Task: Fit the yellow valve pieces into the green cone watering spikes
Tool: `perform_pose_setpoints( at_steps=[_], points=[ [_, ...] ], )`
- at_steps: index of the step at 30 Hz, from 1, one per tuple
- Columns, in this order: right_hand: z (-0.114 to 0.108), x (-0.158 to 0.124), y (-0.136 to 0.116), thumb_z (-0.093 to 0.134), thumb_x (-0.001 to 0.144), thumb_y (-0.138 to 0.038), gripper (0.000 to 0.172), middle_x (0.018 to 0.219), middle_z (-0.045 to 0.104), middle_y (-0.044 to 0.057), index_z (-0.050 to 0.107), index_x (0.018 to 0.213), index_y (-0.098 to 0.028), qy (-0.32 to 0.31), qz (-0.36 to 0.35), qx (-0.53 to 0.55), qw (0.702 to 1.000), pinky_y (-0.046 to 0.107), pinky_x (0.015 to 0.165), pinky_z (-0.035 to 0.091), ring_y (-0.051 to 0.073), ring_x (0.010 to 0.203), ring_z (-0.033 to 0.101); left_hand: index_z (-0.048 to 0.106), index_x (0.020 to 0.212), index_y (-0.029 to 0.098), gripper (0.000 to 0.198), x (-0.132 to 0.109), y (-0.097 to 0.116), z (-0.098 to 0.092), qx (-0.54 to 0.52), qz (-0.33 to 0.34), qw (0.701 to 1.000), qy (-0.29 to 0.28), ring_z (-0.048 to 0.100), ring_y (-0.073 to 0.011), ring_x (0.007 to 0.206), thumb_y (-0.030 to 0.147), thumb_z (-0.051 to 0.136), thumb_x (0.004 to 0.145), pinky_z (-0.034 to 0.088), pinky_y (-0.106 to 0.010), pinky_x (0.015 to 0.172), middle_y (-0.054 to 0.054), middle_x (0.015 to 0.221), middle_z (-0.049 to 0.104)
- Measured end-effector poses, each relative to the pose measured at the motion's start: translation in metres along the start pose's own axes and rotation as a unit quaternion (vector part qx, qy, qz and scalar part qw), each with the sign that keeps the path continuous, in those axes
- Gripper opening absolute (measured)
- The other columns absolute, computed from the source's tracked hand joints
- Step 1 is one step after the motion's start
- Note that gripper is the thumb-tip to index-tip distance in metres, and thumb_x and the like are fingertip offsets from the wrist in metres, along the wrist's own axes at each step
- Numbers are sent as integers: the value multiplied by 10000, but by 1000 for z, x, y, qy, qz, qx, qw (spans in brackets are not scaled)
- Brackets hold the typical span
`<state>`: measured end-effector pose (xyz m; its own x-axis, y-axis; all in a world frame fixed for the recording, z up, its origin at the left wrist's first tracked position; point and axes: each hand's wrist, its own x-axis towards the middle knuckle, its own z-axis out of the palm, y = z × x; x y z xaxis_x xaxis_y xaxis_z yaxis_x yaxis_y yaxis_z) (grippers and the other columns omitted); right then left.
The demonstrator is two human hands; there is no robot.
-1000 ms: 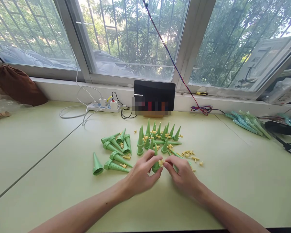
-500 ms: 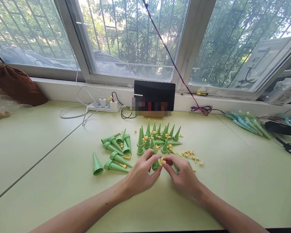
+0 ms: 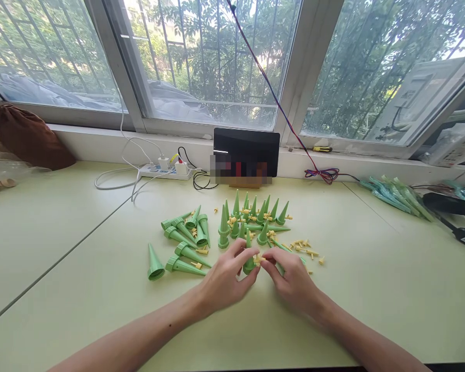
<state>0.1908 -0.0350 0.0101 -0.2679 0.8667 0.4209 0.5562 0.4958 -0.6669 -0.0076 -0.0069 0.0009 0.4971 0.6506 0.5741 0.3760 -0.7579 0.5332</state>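
Observation:
My left hand [image 3: 227, 279] is closed round the base of an upright green plastic cone [image 3: 249, 257] on the pale green table [image 3: 81, 289]. My right hand [image 3: 292, 281] pinches a small yellow valve piece [image 3: 259, 259] against the cone's side. Just behind them several green cones [image 3: 256, 214] stand upright. More cones [image 3: 186, 235] lie on their sides to the left. Loose yellow pieces [image 3: 306, 248] are scattered to the right.
A dark tablet [image 3: 246, 155] leans on the sill behind the cones. A white power strip [image 3: 166, 169] with cables lies left of it. A brown bag [image 3: 27, 137] sits far left. Packaged green items [image 3: 399, 199] and black devices [image 3: 453, 206] lie at right.
Both hands stay at the cone; the right fingers have shifted slightly while working the yellow piece. Nothing else has moved.

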Motion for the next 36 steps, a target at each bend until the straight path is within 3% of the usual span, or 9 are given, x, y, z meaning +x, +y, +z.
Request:
perform_pose_setpoints(
  at_steps=[9, 14, 18, 30, 36],
  points=[
    [1, 0, 1, 417, 1067, -326, 393, 645, 535, -12, 504, 701, -214, -5, 2, -22, 1000, 267, 576, 379, 148, 596, 470, 599, 1195, 210, 265, 2, 3, -3, 0, 18, 1000, -3, 572, -132, 750, 170, 587, 933, 540, -252, 673, -49, 962, 531],
    [-1, -1, -4, 502, 1037, -298, 206, 767, 645, 11, 626, 896, -214, 2, 14, 23, 1000, 269, 643, 454, 159, 677, 575, 602, 1201, 212, 271, 2, 3, -3, -1, 7, 1000, 0, 580, -134, 765, 162, 590, 935, 542, -253, 685, -48, 968, 527],
    [-2, 0, -6, 534, 1017, -263, 110, 859, 678, 33, 633, 1022, -216, 0, 1, 45, 999, 285, 703, 499, 175, 747, 620, 593, 1226, 223, 297, 1, 2, -2, -2, -6, 1000, -2, 584, -135, 774, 156, 584, 937, 543, -254, 698, -42, 968, 523],
    [0, -2, 0, 487, 1034, -288, 215, 745, 623, 13, 597, 863, -220, -6, 2, 7, 1000, 270, 605, 442, 161, 650, 546, 608, 1202, 210, 274, 1, 0, -1, 2, 4, 1000, -2, 594, -137, 773, 164, 582, 933, 553, -257, 695, -52, 986, 542],
    [0, -1, 0, 446, 1041, -272, 274, 726, 571, 1, 521, 783, -220, -35, 3, -14, 999, 270, 627, 402, 160, 655, 504, 613, 1176, 203, 224, 0, 1, 0, 0, 0, 1000, -11, 584, -145, 794, 192, 567, 957, 549, -266, 704, -63, 995, 543]
  ],
)
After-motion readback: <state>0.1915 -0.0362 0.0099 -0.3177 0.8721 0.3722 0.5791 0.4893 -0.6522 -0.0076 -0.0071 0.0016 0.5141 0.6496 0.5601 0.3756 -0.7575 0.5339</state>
